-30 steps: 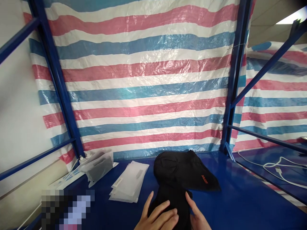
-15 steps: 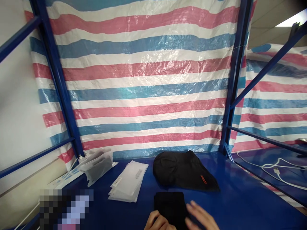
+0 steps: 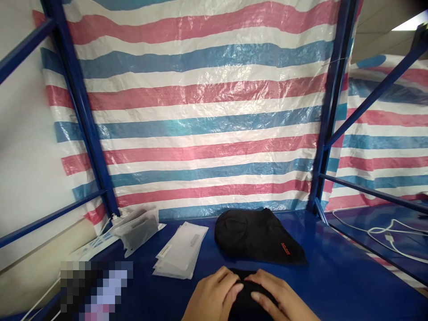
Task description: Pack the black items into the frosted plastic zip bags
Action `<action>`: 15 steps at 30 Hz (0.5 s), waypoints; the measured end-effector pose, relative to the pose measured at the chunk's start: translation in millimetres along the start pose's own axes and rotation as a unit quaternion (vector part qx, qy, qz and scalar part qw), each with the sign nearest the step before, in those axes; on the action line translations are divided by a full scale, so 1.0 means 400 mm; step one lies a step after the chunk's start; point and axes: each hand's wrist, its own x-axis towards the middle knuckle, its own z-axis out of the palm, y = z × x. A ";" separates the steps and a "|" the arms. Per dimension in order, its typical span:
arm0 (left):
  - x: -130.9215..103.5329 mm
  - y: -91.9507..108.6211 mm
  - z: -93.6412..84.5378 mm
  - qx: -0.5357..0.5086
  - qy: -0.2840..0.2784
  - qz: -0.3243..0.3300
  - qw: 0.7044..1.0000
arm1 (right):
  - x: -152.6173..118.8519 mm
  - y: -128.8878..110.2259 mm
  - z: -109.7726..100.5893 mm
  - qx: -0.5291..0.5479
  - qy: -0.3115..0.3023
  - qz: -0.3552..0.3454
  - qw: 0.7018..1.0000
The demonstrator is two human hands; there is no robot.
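A folded black cloth (image 3: 249, 299) lies at the bottom centre of the head view, between my two hands. My left hand (image 3: 216, 295) grips its upper left part, fingers bent over the edge and thumb on top. On the other side my right hand (image 3: 279, 294) has its fingers and thumb closed on the upper right part. Just behind, a black fabric hood with orange lettering (image 3: 257, 236) is spread flat on the blue table (image 3: 341, 276). To its left rests a stack of frosted plastic bags (image 3: 183, 247).
Filled frosted bags (image 3: 138, 229) stand at the back left beside a white power strip (image 3: 96, 245). Blue frame posts (image 3: 329, 111) rise at both sides before a striped sheet (image 3: 207, 120). White cables (image 3: 388, 232) lie at the right. A blurred patch covers the lower left.
My left hand has moved up to the cloth's top edge. My right hand has come in from the right, its spread fingers now closed on the cloth. The view has shifted slightly.
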 end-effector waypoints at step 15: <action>0.077 -0.082 0.043 -0.116 -0.116 -0.128 0.978 | 0.078 0.079 -0.022 0.012 -0.096 0.116 0.988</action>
